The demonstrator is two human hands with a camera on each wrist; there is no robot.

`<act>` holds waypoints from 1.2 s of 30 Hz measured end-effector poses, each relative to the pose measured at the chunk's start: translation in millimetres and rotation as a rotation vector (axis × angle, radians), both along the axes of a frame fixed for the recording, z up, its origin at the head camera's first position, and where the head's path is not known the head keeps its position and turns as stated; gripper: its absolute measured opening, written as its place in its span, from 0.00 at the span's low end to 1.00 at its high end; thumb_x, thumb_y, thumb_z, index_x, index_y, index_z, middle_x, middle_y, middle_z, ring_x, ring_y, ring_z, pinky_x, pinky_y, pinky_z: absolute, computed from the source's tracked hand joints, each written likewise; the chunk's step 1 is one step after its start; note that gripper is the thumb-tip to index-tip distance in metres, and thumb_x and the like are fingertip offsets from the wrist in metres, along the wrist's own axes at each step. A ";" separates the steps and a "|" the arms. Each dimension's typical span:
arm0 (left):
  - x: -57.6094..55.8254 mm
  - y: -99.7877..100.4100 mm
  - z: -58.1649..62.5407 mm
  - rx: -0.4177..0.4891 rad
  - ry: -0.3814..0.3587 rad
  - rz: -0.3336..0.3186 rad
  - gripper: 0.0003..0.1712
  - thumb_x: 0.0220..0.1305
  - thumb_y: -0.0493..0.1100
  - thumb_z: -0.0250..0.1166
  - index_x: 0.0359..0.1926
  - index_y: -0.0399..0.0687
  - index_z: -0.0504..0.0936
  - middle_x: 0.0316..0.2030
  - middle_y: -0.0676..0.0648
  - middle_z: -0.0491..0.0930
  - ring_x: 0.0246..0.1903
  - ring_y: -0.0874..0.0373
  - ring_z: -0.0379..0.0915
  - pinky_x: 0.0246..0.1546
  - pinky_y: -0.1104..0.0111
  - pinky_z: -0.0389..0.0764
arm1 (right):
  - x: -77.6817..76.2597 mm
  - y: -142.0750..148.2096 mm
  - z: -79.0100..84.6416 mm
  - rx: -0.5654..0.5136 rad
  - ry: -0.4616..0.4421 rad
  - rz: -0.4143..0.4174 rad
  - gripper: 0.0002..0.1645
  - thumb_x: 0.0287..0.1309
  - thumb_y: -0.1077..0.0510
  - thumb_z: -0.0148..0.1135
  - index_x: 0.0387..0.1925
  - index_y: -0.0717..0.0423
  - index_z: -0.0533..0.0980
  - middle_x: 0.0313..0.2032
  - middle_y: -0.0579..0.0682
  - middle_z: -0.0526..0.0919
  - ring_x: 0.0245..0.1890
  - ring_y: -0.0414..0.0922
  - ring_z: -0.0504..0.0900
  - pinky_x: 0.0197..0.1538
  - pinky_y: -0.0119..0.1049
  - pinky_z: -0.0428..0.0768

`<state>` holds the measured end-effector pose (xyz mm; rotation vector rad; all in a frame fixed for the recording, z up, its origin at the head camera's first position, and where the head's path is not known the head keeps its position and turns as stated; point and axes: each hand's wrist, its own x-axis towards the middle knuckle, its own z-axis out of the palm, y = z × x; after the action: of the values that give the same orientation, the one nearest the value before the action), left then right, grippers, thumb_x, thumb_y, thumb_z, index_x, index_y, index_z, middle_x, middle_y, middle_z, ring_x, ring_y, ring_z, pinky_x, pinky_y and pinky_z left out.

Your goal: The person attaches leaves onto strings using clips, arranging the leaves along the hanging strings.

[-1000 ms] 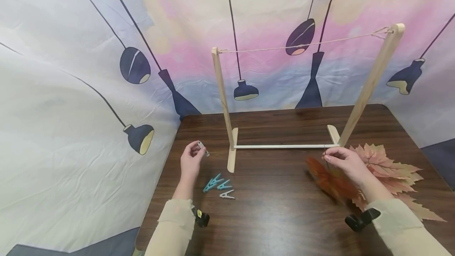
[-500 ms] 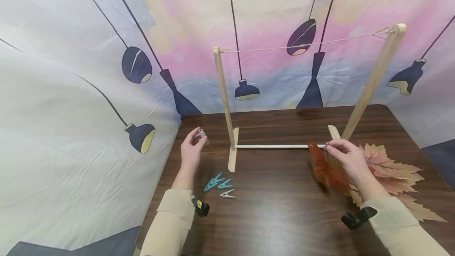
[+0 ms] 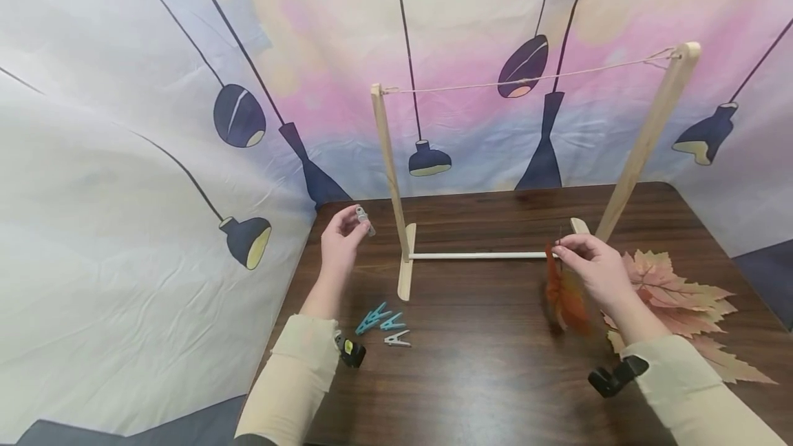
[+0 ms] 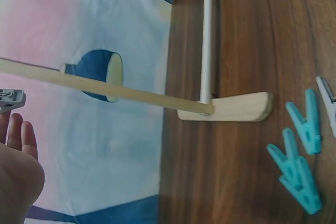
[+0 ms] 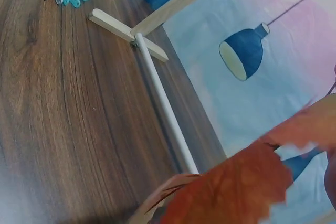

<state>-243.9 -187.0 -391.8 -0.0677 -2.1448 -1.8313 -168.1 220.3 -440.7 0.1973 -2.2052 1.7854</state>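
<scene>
My left hand [image 3: 339, 240] pinches a light grey clothespin [image 3: 365, 221] above the table, left of the wooden stand's left post [image 3: 390, 171]. In the left wrist view the clothespin [image 4: 11, 99] shows at the fingertips. On the right, my right hand [image 3: 591, 267] pinches the thin stem of an orange-red artificial leaf [image 3: 565, 305], which hangs below the fingers in front of the stand's white rod [image 3: 483, 255]. The leaf [image 5: 231, 187] fills the lower part of the right wrist view, where most of the hand is out of frame.
A string [image 3: 471, 86] spans the tops of the two posts. Several blue clothespins [image 3: 372, 319] and a grey one [image 3: 397, 338] lie on the brown table [image 3: 471, 377]. Pale orange leaves [image 3: 672, 288] lie at the right, beside my right forearm. A printed cloth [image 3: 310, 33] hangs behind.
My left hand has risen and shifted slightly right with the clothespin. My right hand has moved up and a little left, and the leaf now hangs more upright.
</scene>
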 end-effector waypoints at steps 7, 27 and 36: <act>-8.7 25.2 27.5 0.032 0.075 -0.053 0.21 0.58 0.31 0.63 0.54 0.34 0.74 0.40 0.44 0.79 0.37 0.62 0.73 0.40 0.73 0.74 | 9.6 -13.3 27.6 0.134 0.022 -0.026 0.07 0.58 0.67 0.60 0.38 0.69 0.74 0.28 0.33 0.79 0.28 0.30 0.73 0.30 0.22 0.70; -8.4 50.7 81.1 0.157 0.192 -0.074 0.22 0.56 0.28 0.63 0.53 0.32 0.75 0.37 0.51 0.79 0.38 0.60 0.72 0.40 0.72 0.73 | -10.5 -25.8 23.5 0.326 0.083 -0.145 0.09 0.58 0.57 0.63 0.37 0.59 0.78 0.29 0.47 0.76 0.29 0.34 0.69 0.30 0.24 0.67; -9.5 47.8 103.4 0.087 0.259 -0.083 0.23 0.57 0.29 0.63 0.55 0.31 0.74 0.39 0.50 0.79 0.38 0.61 0.73 0.44 0.69 0.74 | -20.2 -34.0 41.4 0.325 0.060 -0.167 0.13 0.60 0.51 0.61 0.38 0.57 0.78 0.29 0.48 0.76 0.31 0.39 0.69 0.33 0.29 0.66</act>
<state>-253.4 -139.1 -288.4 -0.3592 -1.9082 -1.8455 -188.3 186.3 -399.3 0.1284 -2.3791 1.3136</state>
